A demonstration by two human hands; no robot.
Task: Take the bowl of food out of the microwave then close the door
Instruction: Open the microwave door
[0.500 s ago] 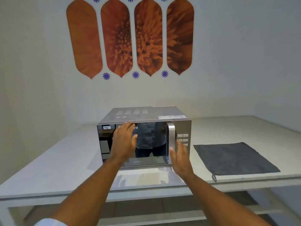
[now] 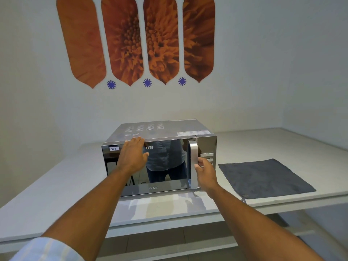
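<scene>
A silver microwave (image 2: 162, 129) stands on the white counter (image 2: 56, 194), and its mirrored door (image 2: 165, 166) is shut. The bowl of food is hidden behind that door. My left hand (image 2: 132, 156) lies flat with spread fingers against the door's upper left part, the fingertips at the top front edge. My right hand (image 2: 206, 173) has its fingers curled around the lower part of the vertical silver handle (image 2: 193, 153) at the door's right side.
A dark grey cloth (image 2: 263, 178) lies flat on the counter to the right of the microwave. The control panel (image 2: 207, 146) with buttons is right of the handle. The wall with orange flower panels (image 2: 139, 40) stands close behind.
My right hand has moved up and in from open air onto the door handle. My left hand has slid up to the door's top edge.
</scene>
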